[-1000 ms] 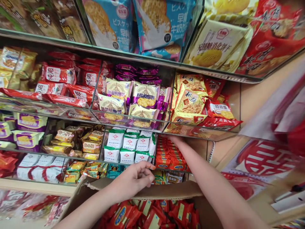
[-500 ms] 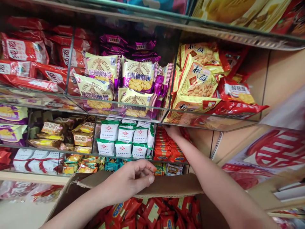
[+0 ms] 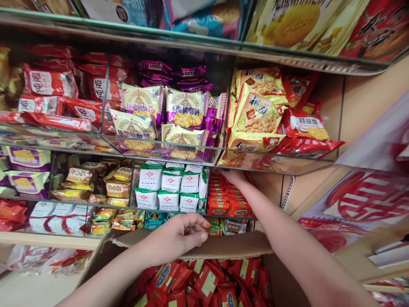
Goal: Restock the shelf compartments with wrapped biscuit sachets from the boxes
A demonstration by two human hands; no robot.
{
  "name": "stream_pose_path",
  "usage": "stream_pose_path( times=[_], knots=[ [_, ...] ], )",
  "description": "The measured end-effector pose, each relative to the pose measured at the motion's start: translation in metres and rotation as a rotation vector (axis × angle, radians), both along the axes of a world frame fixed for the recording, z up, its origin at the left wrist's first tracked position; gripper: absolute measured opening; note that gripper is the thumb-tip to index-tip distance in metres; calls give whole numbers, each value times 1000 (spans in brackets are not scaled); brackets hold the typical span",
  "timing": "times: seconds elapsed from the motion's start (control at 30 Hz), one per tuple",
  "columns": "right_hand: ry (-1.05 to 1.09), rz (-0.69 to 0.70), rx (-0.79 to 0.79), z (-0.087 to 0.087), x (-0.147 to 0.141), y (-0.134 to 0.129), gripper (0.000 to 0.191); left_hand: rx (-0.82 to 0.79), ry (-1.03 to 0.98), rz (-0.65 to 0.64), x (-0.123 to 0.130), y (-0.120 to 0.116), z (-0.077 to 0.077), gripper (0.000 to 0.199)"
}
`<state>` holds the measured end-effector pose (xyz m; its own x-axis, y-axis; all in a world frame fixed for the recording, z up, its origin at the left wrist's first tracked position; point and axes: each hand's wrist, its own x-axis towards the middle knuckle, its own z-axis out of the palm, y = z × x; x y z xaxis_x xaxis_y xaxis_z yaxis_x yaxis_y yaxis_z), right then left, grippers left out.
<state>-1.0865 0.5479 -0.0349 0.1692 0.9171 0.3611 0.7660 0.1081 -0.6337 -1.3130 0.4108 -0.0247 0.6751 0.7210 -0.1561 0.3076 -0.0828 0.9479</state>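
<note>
My left hand (image 3: 179,236) hovers over the back flap of an open cardboard box (image 3: 223,245). Its fingers are curled in toward the thumb, and I see nothing held between them. Inside the box lie many loose red snack packets (image 3: 206,283) with blue and gold labels. My right hand (image 3: 234,175) reaches into a lower shelf compartment at the right, above stacked red-orange snack packets (image 3: 219,207). The shelf edge and shadow hide its fingers, so whether they hold a packet does not show.
Left of that compartment stand white-and-green packets (image 3: 169,181). Overhead runs a clear shelf lip (image 3: 166,152) fronting French biscuit packets (image 3: 185,108) and yellow walnut-cookie packets (image 3: 258,111). A wooden side wall (image 3: 326,98) and a plastic bag with red print (image 3: 361,200) flank the right.
The view has shifted slightly, so the upper shelves sit lower in the picture. Both hands keep nearly the same place: the left above the flap, the right in the compartment.
</note>
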Motion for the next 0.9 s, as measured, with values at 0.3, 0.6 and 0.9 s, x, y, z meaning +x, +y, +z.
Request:
stream_pose_path(
  times=[0.3,0.6,0.9],
  knots=[
    [29,397,143,24,-32,-167,12,-44,-110,-13,-1,3,-4,24],
    [193,428,-447,-97,-96,-223,39,-3,-80,-71,0,0,-6,21],
    [588,323,-765,-127,-117,-198,23,5,-52,-70,0,1,-4,26]
  ],
)
